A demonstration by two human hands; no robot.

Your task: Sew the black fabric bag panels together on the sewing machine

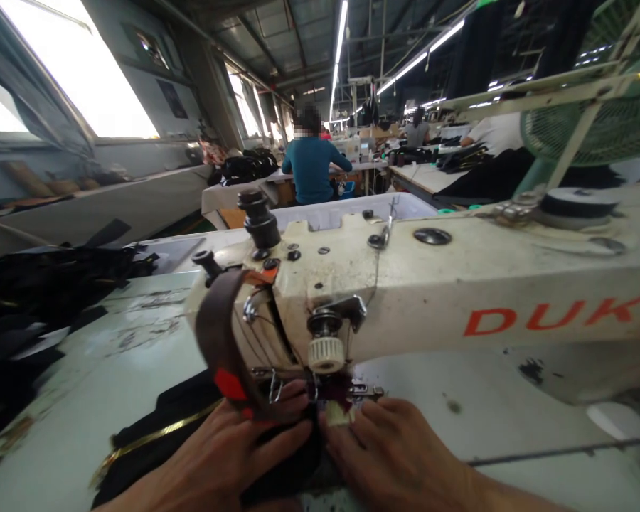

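Observation:
A white sewing machine [405, 284] with red lettering stands in front of me, its needle area low in the middle. Under it lies black fabric [176, 405] with a gold zipper [165, 430] running along it. My left hand [235, 441] rests on this fabric left of the needle, fingers stretched out and thumb apart. Right of the needle, my right hand [384, 441] has its fingers bent together on the edge of the fabric, beside a small pale yellow patch [338, 414]. A dark strap [216, 334] on the machine head partly covers the left fingers.
Black cloth pieces [48, 299] are heaped at the left of the table. Behind the machine stands a white bin [410, 206]. A green fan [581, 117] is at the right. Farther back, a person in a blue top [312, 171] sits facing away.

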